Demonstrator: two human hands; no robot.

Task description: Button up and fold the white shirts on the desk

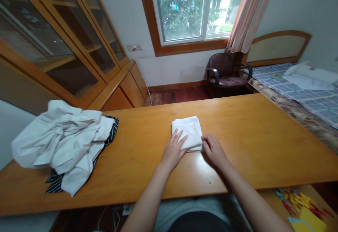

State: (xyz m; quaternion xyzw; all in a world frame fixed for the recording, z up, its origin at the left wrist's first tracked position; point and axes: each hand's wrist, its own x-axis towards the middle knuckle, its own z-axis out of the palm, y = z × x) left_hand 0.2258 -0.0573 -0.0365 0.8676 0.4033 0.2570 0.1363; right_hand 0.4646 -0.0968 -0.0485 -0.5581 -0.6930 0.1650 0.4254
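Note:
A white cloth [190, 128], folded into a small layered square, lies on the wooden table in front of me. My left hand [173, 149] rests on its lower left part, fingers spread flat and thumb pointing right along the near edge. At the cloth's right edge, my right hand [213, 149] has its fingers curled and pinched together on the border near the lower right corner. The fingertips there are partly hidden. Lower layers of the cloth stick out a little at the near edge.
A loose heap of white fabric [76, 136] lies at the table's left over a dark striped cloth [113, 130]. Beyond the wooden table [237, 126] stand a maroon armchair [224, 69] and a bed [303, 91]. A glass-door cabinet [79, 48] is on the left.

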